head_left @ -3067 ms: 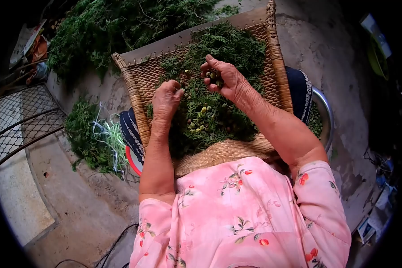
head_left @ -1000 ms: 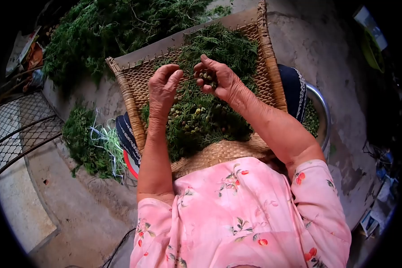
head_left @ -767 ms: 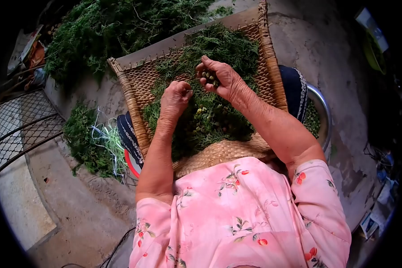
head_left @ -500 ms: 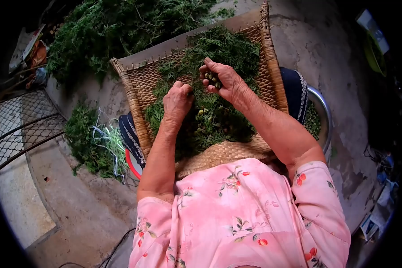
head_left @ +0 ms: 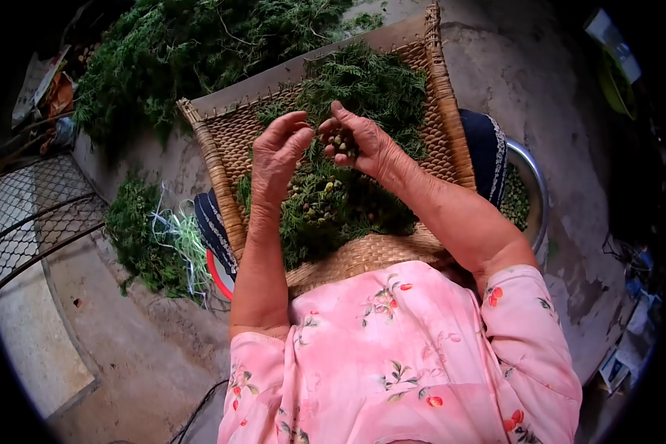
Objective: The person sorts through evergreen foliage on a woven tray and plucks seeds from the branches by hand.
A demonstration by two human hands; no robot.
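Observation:
A woven wicker winnowing basket (head_left: 218, 155) rests across my lap, with green conifer sprigs (head_left: 366, 85) spread over it. Small round green cones (head_left: 325, 194) lie among the sprigs near its middle. My right hand (head_left: 366, 144) is curled around a handful of small cones (head_left: 345, 142), which show in the palm. Just to its left, above the basket, my left hand (head_left: 277, 159) has its thumb and forefinger apart, pointing toward the right hand. Nothing shows between those fingertips; its other fingers are partly hidden.
A large heap of conifer branches (head_left: 200, 52) lies on the floor beyond the basket. A metal basin (head_left: 538, 177) with green cones (head_left: 516, 200) stands at right. At left are a smaller sprig pile (head_left: 137, 237), pale plastic strips (head_left: 189, 244), a red-rimmed container (head_left: 216, 274) and a wire mesh frame (head_left: 41, 192).
My left hand has lifted from the sprigs and moved up beside the right hand, its fingers spreading. The right hand has shifted slightly left, still holding the cones.

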